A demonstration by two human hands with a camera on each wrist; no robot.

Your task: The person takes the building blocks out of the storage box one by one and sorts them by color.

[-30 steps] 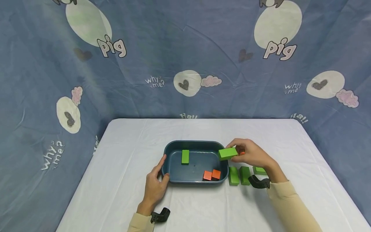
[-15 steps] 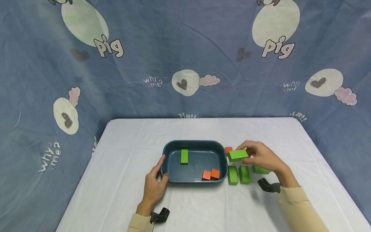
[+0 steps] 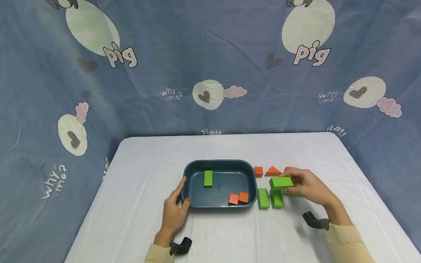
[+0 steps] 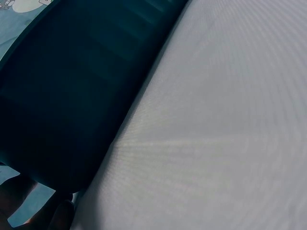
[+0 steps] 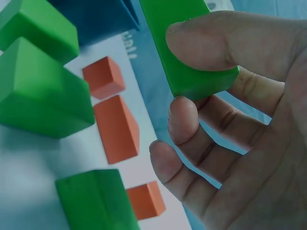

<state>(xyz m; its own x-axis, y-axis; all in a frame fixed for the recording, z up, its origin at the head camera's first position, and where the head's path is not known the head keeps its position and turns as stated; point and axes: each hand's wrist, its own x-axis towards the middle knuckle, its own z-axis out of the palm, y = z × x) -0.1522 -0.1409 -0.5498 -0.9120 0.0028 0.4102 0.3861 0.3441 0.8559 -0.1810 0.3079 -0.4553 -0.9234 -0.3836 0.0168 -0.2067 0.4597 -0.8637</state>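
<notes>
My right hand (image 3: 312, 187) pinches a green rectangular block (image 3: 280, 182) in the air, to the right of the dark blue tray (image 3: 217, 208). In the right wrist view the thumb lies across that green block, with the fingers behind and under it. My left hand (image 3: 173, 215) rests at the tray's left front corner, index finger along the side wall and thumb at the front. A green block (image 3: 208, 178) and two orange blocks (image 3: 233, 199) are inside the tray. Under and beside the held block, green blocks (image 3: 263, 199) stand on the table.
Behind the green blocks sits a row of orange pieces: a block (image 3: 258, 171), a triangular block (image 3: 273, 171) and another block (image 5: 146, 200), partly hidden by my right hand in the head view. A white cloth (image 3: 131, 204) covers the table; a blue printed curtain (image 3: 158, 65) hangs behind.
My right hand has moved right, away from above the tray's right rim, with the green block still pinched. The orange pieces behind it have come into view. My left hand stays at the tray.
</notes>
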